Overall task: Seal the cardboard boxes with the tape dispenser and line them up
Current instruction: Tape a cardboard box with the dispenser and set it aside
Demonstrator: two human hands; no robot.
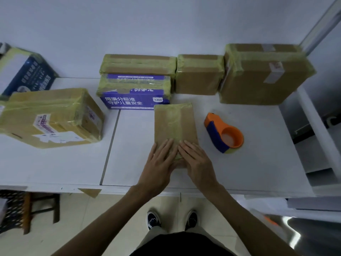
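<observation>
A narrow brown cardboard box (174, 122) lies lengthwise in front of me on the white table (258, 172), with a yellowish tape strip down its middle. My left hand (158, 163) and my right hand (198, 161) both rest flat, fingers together, on the box's near end, pressing on the tape. The orange and blue tape dispenser (224, 133) stands on the table just right of the box, with no hand on it. Taped boxes line the back: a purple box (134, 97) under a brown one (138, 64), a small brown box (198, 75) and a large one (263, 76).
A big taped box with labels (49, 117) lies at the left, with a blue-printed box (24, 71) behind it. A scrap of tape (91, 192) hangs off the table's front edge. A stool (29, 209) stands below at left. My shoes show on the floor.
</observation>
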